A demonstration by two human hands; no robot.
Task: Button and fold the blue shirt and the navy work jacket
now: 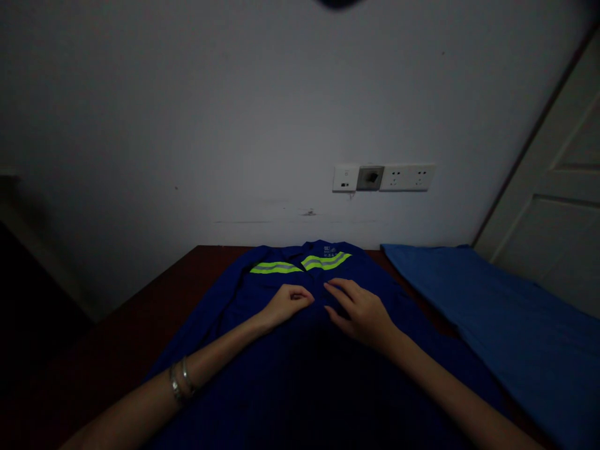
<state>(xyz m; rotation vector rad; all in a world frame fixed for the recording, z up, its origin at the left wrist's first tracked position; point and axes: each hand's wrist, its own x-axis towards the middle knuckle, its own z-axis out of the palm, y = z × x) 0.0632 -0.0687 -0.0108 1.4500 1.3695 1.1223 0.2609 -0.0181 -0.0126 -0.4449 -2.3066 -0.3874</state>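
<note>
A dark blue work jacket (262, 375) with yellow-green reflective stripes (300, 264) lies flat on a dark brown table (122, 331), collar towards the wall. My left hand (285, 303) rests on the jacket's chest with its fingers curled, pinching the fabric near the front opening. My right hand (359, 309) lies just to the right of it, fingers stretched and pressed on the cloth. The two hands almost touch at the jacket's middle. Bracelets (182, 381) circle my left wrist.
A lighter blue cloth (506, 325) covers the right side of the table. A white wall stands right behind the table, with a row of sockets and a switch (383, 177). A white door (557, 206) is at the far right. The left is dark floor.
</note>
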